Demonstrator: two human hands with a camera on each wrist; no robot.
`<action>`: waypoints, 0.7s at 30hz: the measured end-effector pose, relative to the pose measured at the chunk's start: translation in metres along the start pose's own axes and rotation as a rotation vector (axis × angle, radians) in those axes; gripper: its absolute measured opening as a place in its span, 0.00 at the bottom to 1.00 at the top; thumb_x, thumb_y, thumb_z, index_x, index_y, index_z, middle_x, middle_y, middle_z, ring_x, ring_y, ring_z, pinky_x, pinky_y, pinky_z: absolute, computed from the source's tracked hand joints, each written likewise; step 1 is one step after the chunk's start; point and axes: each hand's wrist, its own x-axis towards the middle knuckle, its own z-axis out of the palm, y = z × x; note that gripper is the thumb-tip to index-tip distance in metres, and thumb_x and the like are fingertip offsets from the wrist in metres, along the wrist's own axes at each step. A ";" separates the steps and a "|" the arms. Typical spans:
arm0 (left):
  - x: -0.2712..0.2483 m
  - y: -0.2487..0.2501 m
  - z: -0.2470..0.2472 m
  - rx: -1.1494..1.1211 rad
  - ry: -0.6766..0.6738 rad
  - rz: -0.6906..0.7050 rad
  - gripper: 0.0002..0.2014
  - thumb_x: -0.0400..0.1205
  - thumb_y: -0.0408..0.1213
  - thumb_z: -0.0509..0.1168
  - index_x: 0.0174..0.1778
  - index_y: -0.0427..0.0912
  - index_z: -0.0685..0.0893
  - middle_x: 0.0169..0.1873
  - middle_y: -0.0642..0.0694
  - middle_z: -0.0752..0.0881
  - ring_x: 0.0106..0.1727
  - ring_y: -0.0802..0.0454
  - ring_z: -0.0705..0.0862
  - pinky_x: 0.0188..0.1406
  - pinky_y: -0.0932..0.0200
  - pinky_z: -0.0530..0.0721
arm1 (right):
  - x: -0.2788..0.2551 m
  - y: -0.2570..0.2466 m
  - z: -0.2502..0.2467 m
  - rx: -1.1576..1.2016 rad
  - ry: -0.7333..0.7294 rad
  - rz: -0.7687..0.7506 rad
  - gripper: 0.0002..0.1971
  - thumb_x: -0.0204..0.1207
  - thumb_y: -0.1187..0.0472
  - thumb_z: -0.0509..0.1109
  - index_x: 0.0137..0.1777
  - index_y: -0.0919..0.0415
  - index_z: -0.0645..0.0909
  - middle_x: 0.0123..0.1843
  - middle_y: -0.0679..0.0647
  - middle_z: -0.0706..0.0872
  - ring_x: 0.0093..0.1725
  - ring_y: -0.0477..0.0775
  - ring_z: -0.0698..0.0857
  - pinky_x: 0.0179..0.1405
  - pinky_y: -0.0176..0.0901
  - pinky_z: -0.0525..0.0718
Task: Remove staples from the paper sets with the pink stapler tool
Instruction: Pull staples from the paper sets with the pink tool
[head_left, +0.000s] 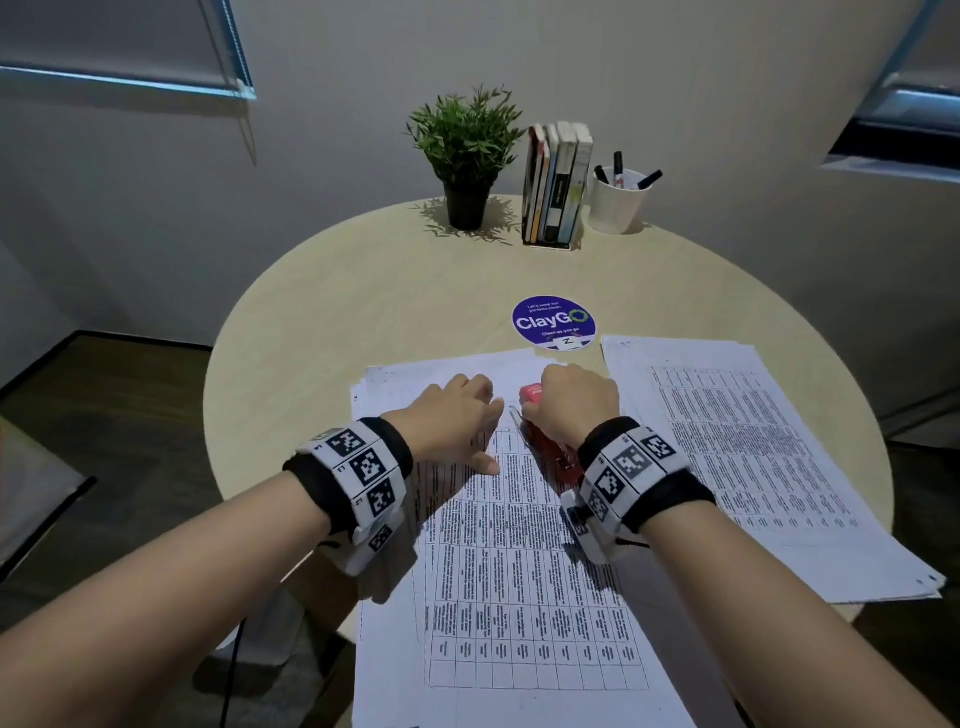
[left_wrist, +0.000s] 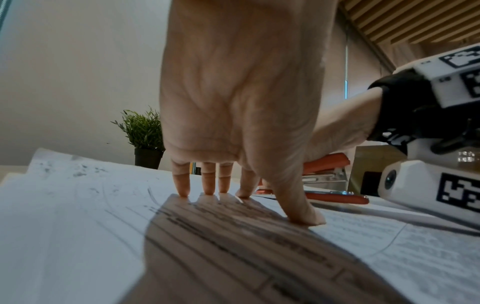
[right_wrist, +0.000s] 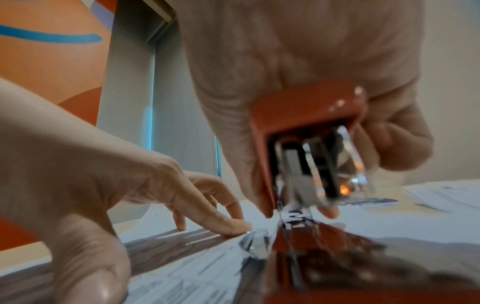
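Note:
A printed paper set (head_left: 519, 561) lies on the round table's near side. My left hand (head_left: 462, 415) presses it flat with spread fingertips (left_wrist: 207, 190) and thumb. Just right of it, my right hand (head_left: 571, 400) grips the pink-red stapler tool (head_left: 545, 447) from above. The stapler (left_wrist: 327, 162) stands on the paper with its top arm (right_wrist: 306, 115) lifted off the base. The right wrist view is blurred, and no staple shows in it. The left index fingertip (right_wrist: 233, 224) rests close beside the stapler's base.
A second stack of printed sheets (head_left: 753, 441) lies to the right, reaching the table's (head_left: 311, 338) edge. A round purple sticker (head_left: 554, 322) sits behind the papers. At the back stand a potted plant (head_left: 466, 150), books (head_left: 558, 182) and a white marker cup (head_left: 618, 200).

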 end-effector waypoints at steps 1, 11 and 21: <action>0.000 0.000 0.000 0.007 0.000 0.003 0.38 0.72 0.66 0.66 0.71 0.44 0.71 0.72 0.43 0.65 0.69 0.43 0.66 0.59 0.46 0.74 | 0.002 -0.001 0.000 0.029 0.000 0.003 0.16 0.83 0.50 0.61 0.61 0.62 0.79 0.61 0.59 0.84 0.60 0.63 0.83 0.52 0.48 0.76; 0.000 -0.005 -0.001 0.038 0.002 0.058 0.43 0.71 0.69 0.65 0.74 0.43 0.69 0.71 0.41 0.66 0.68 0.42 0.68 0.58 0.47 0.75 | 0.008 -0.010 0.001 0.010 0.056 -0.087 0.14 0.82 0.54 0.64 0.58 0.63 0.82 0.58 0.61 0.86 0.59 0.64 0.84 0.48 0.46 0.76; 0.001 -0.008 -0.001 0.043 0.015 0.089 0.44 0.70 0.71 0.64 0.74 0.42 0.69 0.72 0.40 0.66 0.67 0.41 0.68 0.60 0.47 0.76 | 0.023 -0.012 0.009 0.189 0.065 0.046 0.11 0.82 0.57 0.62 0.52 0.65 0.81 0.56 0.63 0.86 0.57 0.66 0.84 0.43 0.45 0.70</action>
